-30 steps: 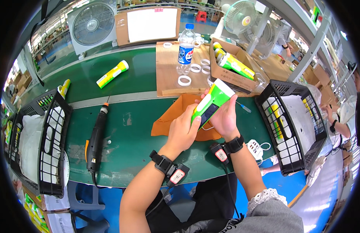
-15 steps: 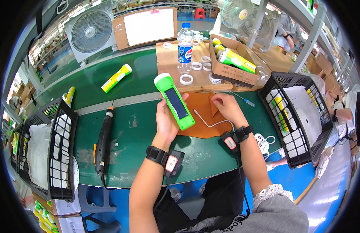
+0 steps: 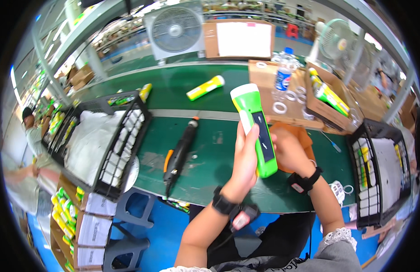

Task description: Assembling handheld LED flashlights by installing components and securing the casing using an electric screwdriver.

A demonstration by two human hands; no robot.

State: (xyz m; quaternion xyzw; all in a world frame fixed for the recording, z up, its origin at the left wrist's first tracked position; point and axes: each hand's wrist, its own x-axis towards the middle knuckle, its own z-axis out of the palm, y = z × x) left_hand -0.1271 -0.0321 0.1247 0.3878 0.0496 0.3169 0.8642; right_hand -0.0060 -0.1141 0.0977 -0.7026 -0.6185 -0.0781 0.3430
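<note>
A green flashlight (image 3: 253,102) with a white head and a dark solar panel on its side is held upright, slightly tilted, in my left hand (image 3: 244,156), fingers wrapped round the body. Close against the flashlight's right side is my right hand (image 3: 291,152); its fingertips are blurred and partly hidden, so a grip on the flashlight cannot be made out. Under the right hand lies an orange-brown mat (image 3: 305,136) on the green table (image 3: 210,158). The white cable is mostly hidden by the right hand and wrist.
A black electric screwdriver (image 3: 180,152) lies left of my hands. Black crates stand left (image 3: 144,120) and right (image 3: 377,213). Beyond are another flashlight (image 3: 205,88), a wooden board (image 3: 259,81) with white rings, a bottle (image 3: 282,79) and a carton of flashlights (image 3: 327,115).
The view has swung left, so the scene sits further right. My right hand has left the mat's upper edge and come to the flashlight's side. The left hand still holds the flashlight.
</note>
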